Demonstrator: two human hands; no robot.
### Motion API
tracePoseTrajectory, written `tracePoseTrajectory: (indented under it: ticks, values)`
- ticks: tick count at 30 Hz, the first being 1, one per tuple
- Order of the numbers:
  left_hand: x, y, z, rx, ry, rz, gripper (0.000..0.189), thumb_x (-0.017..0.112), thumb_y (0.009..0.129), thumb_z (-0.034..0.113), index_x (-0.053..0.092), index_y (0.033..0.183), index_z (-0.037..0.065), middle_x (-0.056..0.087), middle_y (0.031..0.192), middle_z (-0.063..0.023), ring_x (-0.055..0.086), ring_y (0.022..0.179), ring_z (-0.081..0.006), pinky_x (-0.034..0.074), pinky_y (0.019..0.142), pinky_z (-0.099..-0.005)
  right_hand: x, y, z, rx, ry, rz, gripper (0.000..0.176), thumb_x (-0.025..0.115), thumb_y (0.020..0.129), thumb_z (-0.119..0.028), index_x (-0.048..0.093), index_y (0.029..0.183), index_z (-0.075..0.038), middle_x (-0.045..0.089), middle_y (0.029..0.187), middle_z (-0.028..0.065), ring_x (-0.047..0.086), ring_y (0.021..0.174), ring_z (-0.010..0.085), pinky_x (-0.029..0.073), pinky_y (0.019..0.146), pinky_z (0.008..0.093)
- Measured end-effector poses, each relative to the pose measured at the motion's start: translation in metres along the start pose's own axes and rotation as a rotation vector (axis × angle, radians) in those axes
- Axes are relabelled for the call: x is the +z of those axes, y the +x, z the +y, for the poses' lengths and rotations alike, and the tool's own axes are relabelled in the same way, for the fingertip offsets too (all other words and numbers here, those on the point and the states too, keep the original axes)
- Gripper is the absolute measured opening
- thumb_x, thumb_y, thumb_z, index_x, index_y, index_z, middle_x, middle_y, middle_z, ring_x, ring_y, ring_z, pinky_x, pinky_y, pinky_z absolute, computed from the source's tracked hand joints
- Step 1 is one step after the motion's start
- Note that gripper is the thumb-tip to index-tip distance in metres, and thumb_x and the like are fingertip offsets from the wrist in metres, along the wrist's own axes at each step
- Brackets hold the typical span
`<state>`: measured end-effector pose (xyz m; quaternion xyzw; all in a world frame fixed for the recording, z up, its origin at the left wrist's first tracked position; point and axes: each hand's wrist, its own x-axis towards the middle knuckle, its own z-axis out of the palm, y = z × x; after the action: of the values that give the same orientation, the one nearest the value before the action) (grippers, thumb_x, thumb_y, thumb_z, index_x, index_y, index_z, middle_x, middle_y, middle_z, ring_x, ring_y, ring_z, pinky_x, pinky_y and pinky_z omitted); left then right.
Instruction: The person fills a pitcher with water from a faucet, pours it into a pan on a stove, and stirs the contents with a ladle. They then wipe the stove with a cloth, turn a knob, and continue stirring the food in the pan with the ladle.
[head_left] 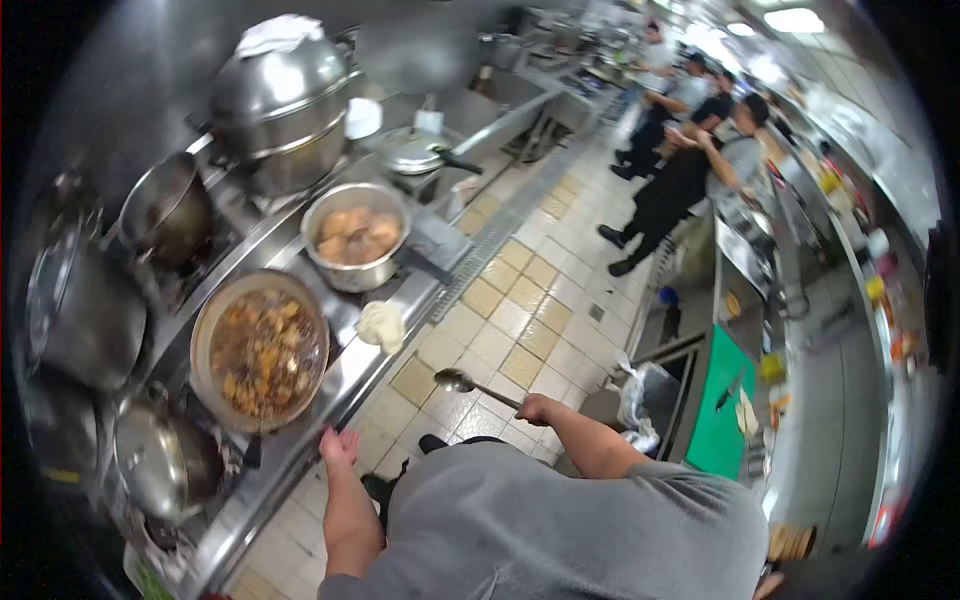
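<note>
No legible text, label, brand or number anywhere, perhaps lost in the blur

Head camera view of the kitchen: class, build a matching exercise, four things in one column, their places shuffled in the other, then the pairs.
1 long-handled steel ladle
2 wide round pan of brown stew
3 crumpled white cloth
4 flat green cutting board

A on the steel ledge beside the pan
B across the tiled aisle, on the right
C held in the right hand
D just ahead of the left hand

Pairs: 1-C, 2-D, 3-A, 4-B
</note>
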<state>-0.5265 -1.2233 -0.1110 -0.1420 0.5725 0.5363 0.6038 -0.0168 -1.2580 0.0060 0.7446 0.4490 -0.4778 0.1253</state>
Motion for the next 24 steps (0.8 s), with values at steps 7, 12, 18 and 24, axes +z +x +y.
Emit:
tracePoseTrajectory:
  ticks: [7, 12, 18, 24]
  values:
    - [-0.013, 0.066, -0.025, 0.039, -0.589, -0.001, 0.043, 0.041, 0.098, 0.026, 0.043, 0.136, 0.004, 0.050, 0.136, -0.0079, 0.052, 0.119, -0.0243, 0.044, 0.102, -0.0425, -0.009, -0.052, -0.035, -0.091, -0.131, -0.032, 0.044, 0.064, 0.086, -0.036, 0.063, 0.063, 0.001, 0.057, 0.055, 0.0133, 0.053, 0.046, 0.0244, 0.044, 0.048, 0.0411]
    - [-0.009, 0.027, -0.018, 0.037, -0.635, -0.250, 0.048, 0.037, 0.100, 0.030, 0.038, 0.138, 0.001, 0.037, 0.147, -0.0140, 0.035, 0.138, -0.0323, 0.030, 0.114, -0.0520, 0.010, -0.024, -0.022, -0.136, -0.242, -0.079, 0.039, 0.066, 0.086, -0.035, 0.065, 0.068, 0.000, 0.057, 0.058, 0.0126, 0.052, 0.047, 0.0233, 0.044, 0.048, 0.0387]
    - [-0.039, 0.016, 0.015, -0.077, 0.092, 0.013, 0.043, 0.049, 0.100, 0.033, 0.046, 0.134, 0.006, 0.054, 0.134, -0.0082, 0.053, 0.120, -0.0323, 0.044, 0.096, -0.0493, 0.027, -0.020, -0.052, 0.176, 0.079, -0.058, 0.029, 0.067, 0.087, -0.029, 0.064, 0.076, -0.003, 0.054, 0.057, 0.0076, 0.048, 0.046, 0.0184, 0.036, 0.044, 0.0373]
    - [-0.083, 0.007, 0.015, 0.029, 0.197, 0.195, 0.027, 0.060, 0.093, 0.033, 0.060, 0.110, 0.011, 0.064, 0.100, -0.0020, 0.061, 0.090, -0.0249, 0.048, 0.073, -0.0421, 0.031, -0.019, -0.032, 0.055, -0.033, -0.148, 0.031, 0.070, 0.087, -0.023, 0.058, 0.065, -0.004, 0.052, 0.057, 0.0054, 0.047, 0.044, 0.0183, 0.034, 0.042, 0.0380]
